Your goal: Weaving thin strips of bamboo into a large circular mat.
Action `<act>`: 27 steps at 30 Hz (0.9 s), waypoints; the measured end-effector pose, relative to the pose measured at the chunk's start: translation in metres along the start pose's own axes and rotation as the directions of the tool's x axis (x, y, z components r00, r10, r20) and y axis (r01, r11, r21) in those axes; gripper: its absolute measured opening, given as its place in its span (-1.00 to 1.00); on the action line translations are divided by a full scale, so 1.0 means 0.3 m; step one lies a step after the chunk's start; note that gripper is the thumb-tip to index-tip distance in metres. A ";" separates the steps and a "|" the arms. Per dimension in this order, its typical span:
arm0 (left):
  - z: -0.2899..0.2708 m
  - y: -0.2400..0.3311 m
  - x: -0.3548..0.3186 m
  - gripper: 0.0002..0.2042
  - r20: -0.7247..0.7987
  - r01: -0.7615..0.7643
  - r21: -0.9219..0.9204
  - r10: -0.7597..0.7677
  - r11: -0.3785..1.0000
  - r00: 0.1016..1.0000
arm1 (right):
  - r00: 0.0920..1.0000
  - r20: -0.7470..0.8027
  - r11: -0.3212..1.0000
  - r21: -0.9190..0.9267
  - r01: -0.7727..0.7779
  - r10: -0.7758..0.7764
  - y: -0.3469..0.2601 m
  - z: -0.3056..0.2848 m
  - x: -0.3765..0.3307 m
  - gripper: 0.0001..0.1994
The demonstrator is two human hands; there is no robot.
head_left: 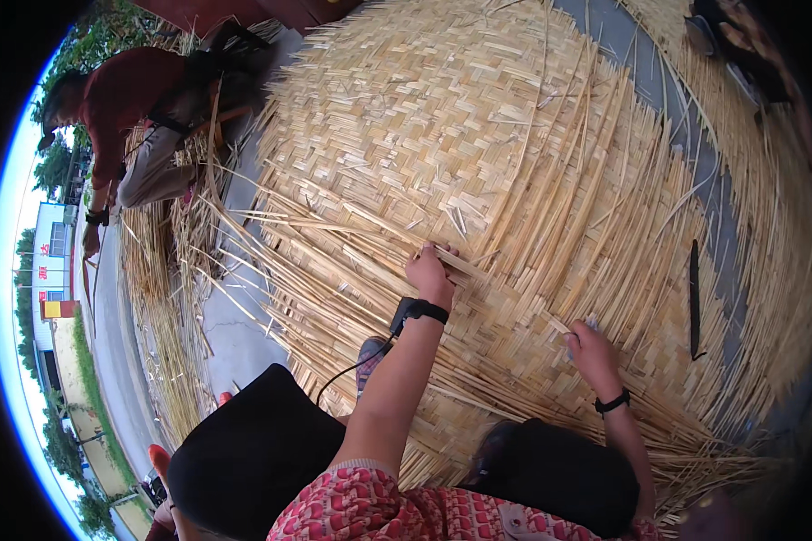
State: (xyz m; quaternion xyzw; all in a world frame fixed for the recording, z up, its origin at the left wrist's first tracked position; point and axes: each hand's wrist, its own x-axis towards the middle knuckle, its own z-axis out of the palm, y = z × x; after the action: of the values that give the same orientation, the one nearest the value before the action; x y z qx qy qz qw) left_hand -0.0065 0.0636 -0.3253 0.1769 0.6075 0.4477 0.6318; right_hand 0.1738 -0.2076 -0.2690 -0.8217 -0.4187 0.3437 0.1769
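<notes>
A large woven mat [424,108] of pale flat reed strips lies in front of me, with a herringbone pattern. My left hand [435,270] is closed on several loose reed strips [361,230] that stretch off to the left across the mat. Lower and to the right, my right hand [594,356] pinches the end of a reed strip [555,322] close to the mat's surface. A small pale bluish patch shows at its fingertips; I cannot make out what it is. Unwoven strip ends [550,243] run upward between and beyond my hands.
A long thin black tool [694,298] lies on the mat at the right. Another person [126,99] sits at the far left beside bundled reeds [158,298]. My black-covered knees [253,451] are at the near edge. More matting [767,252] lies at the far right.
</notes>
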 end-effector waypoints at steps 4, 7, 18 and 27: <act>0.015 -0.003 0.047 -0.86 -0.101 0.026 -0.121 -0.039 0.992 0.994 | 1.000 0.003 0.988 -0.152 0.028 -0.028 -0.043 0.013 0.049 -0.82; 0.039 -0.033 0.043 -0.84 -0.040 0.083 -0.060 -0.086 0.995 0.996 | 1.000 0.026 0.989 -0.145 0.005 -0.001 0.028 0.023 0.076 -0.81; -0.135 0.227 0.242 -0.70 0.310 0.054 0.364 -0.175 0.930 0.934 | 0.966 -0.119 0.948 -0.255 0.192 -0.228 -0.032 0.065 0.035 -0.88; 0.114 -0.219 -0.613 -0.41 0.976 -0.998 -0.029 -0.219 -0.062 -0.014 | 0.920 -0.373 0.882 -0.385 -0.272 0.120 0.171 -0.162 -0.454 -0.92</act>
State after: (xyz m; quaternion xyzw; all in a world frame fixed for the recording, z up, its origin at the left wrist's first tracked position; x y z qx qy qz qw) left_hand 0.0738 -0.1043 -0.2569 0.9532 0.0834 0.0437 0.2872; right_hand 0.1812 -0.3481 -0.2079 -0.9255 -0.3607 0.1131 0.0247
